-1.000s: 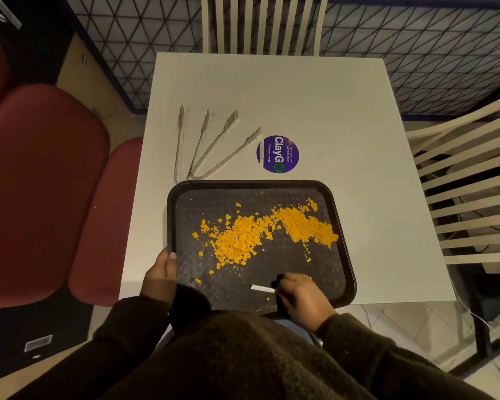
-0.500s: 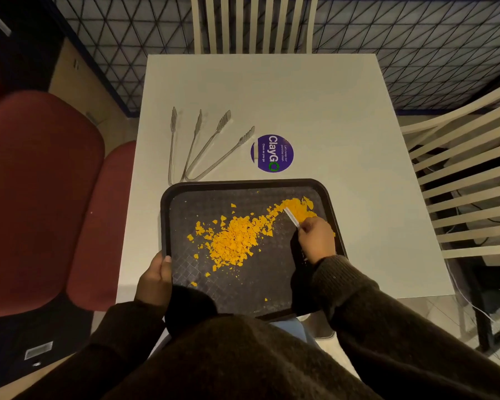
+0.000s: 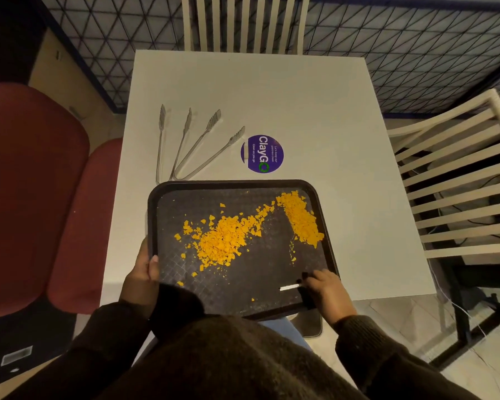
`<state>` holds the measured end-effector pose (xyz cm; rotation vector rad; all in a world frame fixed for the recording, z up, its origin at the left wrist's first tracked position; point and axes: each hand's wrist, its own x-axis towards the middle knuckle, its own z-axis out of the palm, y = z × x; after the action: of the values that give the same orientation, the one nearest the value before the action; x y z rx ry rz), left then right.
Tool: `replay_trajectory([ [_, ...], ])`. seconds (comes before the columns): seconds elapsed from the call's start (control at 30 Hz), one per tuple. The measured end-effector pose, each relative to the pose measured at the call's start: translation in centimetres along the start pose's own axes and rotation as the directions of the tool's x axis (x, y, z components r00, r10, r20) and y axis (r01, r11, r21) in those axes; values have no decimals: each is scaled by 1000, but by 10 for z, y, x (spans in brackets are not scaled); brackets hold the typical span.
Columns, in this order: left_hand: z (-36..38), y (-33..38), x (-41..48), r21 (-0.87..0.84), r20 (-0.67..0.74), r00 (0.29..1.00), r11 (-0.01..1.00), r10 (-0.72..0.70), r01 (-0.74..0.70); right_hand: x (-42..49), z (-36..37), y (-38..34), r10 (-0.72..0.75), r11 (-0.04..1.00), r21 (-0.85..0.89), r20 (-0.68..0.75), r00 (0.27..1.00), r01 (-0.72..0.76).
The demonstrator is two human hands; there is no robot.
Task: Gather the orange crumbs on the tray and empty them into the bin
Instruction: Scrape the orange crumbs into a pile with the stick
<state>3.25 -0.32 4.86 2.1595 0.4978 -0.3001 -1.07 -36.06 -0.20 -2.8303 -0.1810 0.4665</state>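
Note:
A dark tray point(image 3: 237, 184) lies at the near edge of the white table point(image 3: 300, 105), partly overhanging it. Orange crumbs point(image 3: 225, 241) form a wide heap in the tray's middle, and a second strip of crumbs point(image 3: 300, 219) lies near the right rim. My left hand point(image 3: 140, 280) grips the tray's left rim, thumb on the inside. My right hand point(image 3: 326, 293) rests at the tray's near right corner, closed on a small dark scraper with a white edge point(image 3: 290, 287). No bin is recognisable in view.
Two pairs of metal tongs point(image 3: 191, 145) lie on the table beyond the tray, next to a round purple sticker point(image 3: 261, 153). Red padded seats point(image 3: 32, 192) stand to the left, slatted chairs point(image 3: 456, 192) to the right and far side.
My right hand went up to the crumbs at the tray's far right, then drew back to the near right corner with the scraper. The right-hand crumbs now lie in a strip by the rim.

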Motion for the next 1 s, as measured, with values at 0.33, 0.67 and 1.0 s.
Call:
replay_trajectory([
  [0.33,0,-9,4,145,-6,999,989,-34,34,63,-15,18,79,995,-55,-115,990,-86],
  [0.67,0,-9,4,183,-11,1000,983,4,-2,103,-23,20,107,993,-40,-169,980,-115],
  [1.0,-1,-18,9,188,-1,1000,982,-3,3,21,5,-8,-68,998,4,-10,998,68],
])
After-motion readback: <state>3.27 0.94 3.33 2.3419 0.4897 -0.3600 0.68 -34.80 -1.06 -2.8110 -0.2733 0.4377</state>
